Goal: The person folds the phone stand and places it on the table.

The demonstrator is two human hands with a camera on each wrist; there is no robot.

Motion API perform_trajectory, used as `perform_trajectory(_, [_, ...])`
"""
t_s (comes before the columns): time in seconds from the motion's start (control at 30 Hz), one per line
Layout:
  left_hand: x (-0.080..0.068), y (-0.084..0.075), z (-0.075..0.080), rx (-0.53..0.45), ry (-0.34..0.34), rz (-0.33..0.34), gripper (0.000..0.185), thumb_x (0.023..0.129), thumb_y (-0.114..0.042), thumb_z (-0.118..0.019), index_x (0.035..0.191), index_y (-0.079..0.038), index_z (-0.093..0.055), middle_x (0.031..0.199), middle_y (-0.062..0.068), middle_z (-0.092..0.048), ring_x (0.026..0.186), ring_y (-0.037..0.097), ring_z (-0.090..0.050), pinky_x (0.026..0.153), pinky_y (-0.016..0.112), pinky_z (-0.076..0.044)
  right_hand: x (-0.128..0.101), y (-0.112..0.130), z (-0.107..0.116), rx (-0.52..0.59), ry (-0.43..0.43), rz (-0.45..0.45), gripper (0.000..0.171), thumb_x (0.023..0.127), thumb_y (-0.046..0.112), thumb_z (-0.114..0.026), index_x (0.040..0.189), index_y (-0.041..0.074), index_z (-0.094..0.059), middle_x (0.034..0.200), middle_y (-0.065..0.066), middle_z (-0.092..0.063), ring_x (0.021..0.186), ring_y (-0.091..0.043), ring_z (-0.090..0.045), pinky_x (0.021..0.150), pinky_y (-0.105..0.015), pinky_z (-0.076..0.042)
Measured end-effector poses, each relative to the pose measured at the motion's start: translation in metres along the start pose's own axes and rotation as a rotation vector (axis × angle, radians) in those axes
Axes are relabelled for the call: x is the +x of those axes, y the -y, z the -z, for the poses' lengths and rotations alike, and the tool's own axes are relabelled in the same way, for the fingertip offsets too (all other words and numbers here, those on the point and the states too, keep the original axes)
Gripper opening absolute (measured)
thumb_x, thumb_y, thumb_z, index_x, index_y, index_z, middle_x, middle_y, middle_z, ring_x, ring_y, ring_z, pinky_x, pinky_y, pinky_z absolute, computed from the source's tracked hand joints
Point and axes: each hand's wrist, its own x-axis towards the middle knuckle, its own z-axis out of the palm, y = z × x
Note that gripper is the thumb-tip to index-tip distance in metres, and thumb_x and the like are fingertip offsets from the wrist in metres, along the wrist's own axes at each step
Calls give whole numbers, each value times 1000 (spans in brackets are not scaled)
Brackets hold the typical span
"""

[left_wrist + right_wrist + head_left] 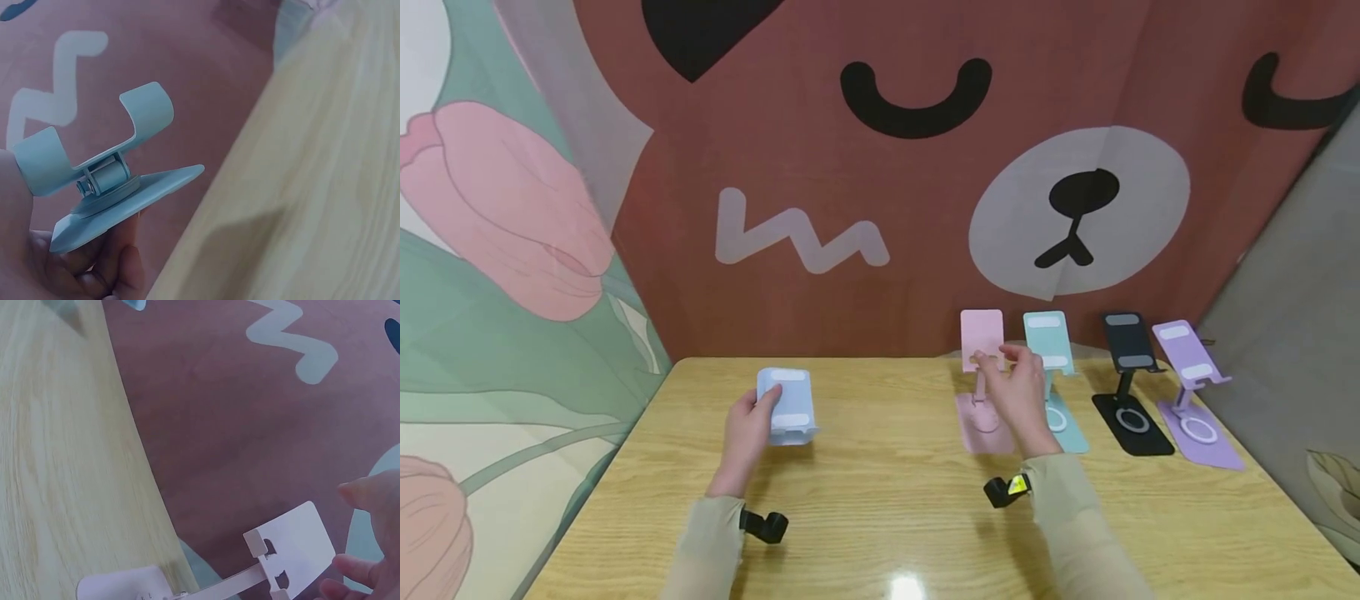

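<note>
My left hand (749, 429) grips a folded light blue phone stand (793, 404), thumb on its front plate and fingers behind. In the left wrist view the stand (106, 200) shows its two lip hooks and hinge, held above the tabletop. A pink phone stand (982, 337) stands unfolded toward the back of the table. Beside its upper plate is my right hand (1018, 390), thumb and fingers apart and nothing between them. The right wrist view has these fingertips (350, 565) right at the edge of the pink plate (303, 547).
Right of the pink stand, a mint green stand (1051, 342), a black stand (1129, 343) and a purple stand (1187, 354) stand unfolded in a row. The wooden table (880, 500) ends at a bear-print cloth (820, 317) behind. A grey wall (1292, 333) borders the right side.
</note>
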Motion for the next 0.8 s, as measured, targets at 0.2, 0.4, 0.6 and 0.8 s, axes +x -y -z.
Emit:
perform_trajectory(0.2, [8,12,18,88,2,6,65,105,-43,-51,133,16,-54,125,33,-59,115,41,-56,101,51,-42,1,-6,0,-16,25,15,74,97,50,-63,145,-1,-39,145,-24,-35,130,-38,-36,106,-55,-35])
perform_trajectory(0.4, [13,20,34,158,14,35,67,105,-44,-48,134,16,-53,127,34,-58,117,42,-54,102,53,-41,2,-5,2,-32,48,24,79,98,50,-62,149,-3,-32,148,-26,-33,135,-41,-35,109,-56,-33])
perform_trajectory(0.6, [18,26,52,213,43,76,72,106,-46,-45,138,18,-46,133,36,-53,121,44,-50,105,55,-38,6,-4,3,-37,86,35,85,99,50,-61,153,-5,-25,154,-27,-29,139,-42,-32,113,-56,-29])
perform_trajectory(0.8, [22,31,67,272,66,114,76,106,-49,-41,142,18,-42,137,37,-48,125,46,-47,107,56,-36,9,-6,4,-44,102,35,85,100,47,-61,155,-5,-21,155,-28,-27,140,-43,-30,114,-55,-28])
